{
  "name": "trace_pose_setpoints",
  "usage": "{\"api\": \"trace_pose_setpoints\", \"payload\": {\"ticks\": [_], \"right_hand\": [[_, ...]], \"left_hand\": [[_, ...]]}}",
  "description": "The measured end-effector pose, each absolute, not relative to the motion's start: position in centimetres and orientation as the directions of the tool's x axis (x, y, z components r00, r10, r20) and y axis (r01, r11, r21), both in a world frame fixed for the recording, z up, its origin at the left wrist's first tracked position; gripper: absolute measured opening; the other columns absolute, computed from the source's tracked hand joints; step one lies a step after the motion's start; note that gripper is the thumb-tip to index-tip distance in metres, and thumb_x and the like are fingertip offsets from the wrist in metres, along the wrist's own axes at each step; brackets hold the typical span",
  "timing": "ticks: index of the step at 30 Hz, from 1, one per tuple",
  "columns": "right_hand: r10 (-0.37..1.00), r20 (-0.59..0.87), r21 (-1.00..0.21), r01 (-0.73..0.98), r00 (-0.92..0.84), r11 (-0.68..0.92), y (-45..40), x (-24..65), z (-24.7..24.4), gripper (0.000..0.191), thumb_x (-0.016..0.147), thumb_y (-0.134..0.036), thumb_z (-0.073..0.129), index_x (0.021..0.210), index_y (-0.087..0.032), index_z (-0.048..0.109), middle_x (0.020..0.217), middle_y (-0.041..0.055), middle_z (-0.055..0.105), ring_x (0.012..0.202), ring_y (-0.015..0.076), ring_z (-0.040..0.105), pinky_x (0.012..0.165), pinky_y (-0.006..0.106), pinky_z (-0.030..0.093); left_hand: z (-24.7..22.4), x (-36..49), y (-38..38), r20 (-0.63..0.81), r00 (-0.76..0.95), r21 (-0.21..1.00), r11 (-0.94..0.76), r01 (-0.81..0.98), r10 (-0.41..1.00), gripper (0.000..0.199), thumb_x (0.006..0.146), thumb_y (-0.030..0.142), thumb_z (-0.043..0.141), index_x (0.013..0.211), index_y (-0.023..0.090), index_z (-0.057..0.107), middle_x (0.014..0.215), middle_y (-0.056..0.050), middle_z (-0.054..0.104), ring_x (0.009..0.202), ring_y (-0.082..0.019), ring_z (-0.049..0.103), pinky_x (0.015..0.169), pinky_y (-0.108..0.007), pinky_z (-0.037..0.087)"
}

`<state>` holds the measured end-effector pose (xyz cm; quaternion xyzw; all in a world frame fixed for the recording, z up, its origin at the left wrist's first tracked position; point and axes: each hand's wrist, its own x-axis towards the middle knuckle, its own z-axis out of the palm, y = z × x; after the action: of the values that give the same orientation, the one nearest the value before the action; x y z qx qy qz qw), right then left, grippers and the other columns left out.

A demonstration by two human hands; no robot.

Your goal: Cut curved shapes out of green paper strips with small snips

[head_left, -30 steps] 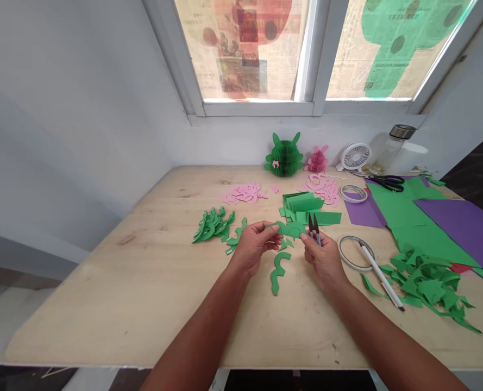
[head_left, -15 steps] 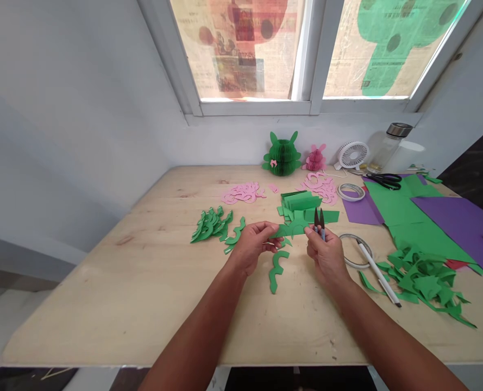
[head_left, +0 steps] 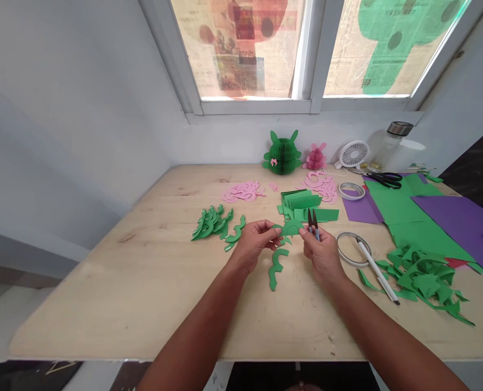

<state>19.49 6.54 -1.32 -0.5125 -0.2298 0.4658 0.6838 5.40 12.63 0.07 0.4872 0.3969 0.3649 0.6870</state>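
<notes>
Between my two hands, a green paper piece [head_left: 292, 228] with a rounded top edge is held over the table. My left hand [head_left: 258, 241] pinches its left end. My right hand [head_left: 321, 248] pinches its right end and also holds small scissors [head_left: 313, 221], blades pointing up. Under the hands lies a wavy green cutout [head_left: 274, 269], with another green cutout [head_left: 238, 231] left of my left hand. Folded green paper strips [head_left: 300, 201] lie just behind the held piece.
Green cutouts [head_left: 211, 222] are heaped left. Pink cutouts [head_left: 243, 191], paper figures [head_left: 282, 156] and a fan [head_left: 352, 154] stand or lie behind. Right: tape rolls [head_left: 351, 190], marker [head_left: 377, 271], black scissors [head_left: 384, 180], green scraps [head_left: 426, 279], purple paper [head_left: 453, 217].
My right hand has moved slightly left with the small scissors, closer to my left hand. The held green piece has shifted and now shows a rounder top.
</notes>
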Motion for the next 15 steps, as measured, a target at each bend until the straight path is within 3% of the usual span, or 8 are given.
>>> {"api": "trace_pose_setpoints", "payload": {"ticks": [15], "right_hand": [[0.876, -0.197, -0.918, -0.396, 0.440, -0.008, 6.90, 18.76, -2.21, 0.033, 0.058, -0.039, 0.078, 0.070, -0.018, 0.056, 0.048, -0.0111, 0.033, 0.043, 0.0053, 0.018, 0.042, 0.023, 0.010]], "left_hand": [[0.39, 5.44, 12.11, -0.225, 0.415, 0.968, 0.251, -0.008, 0.882, 0.023, 0.063, 0.036, 0.075, 0.068, 0.015, 0.066, 0.061, -0.003, 0.064, 0.051, -0.011, 0.053, 0.051, -0.023, 0.043]]}}
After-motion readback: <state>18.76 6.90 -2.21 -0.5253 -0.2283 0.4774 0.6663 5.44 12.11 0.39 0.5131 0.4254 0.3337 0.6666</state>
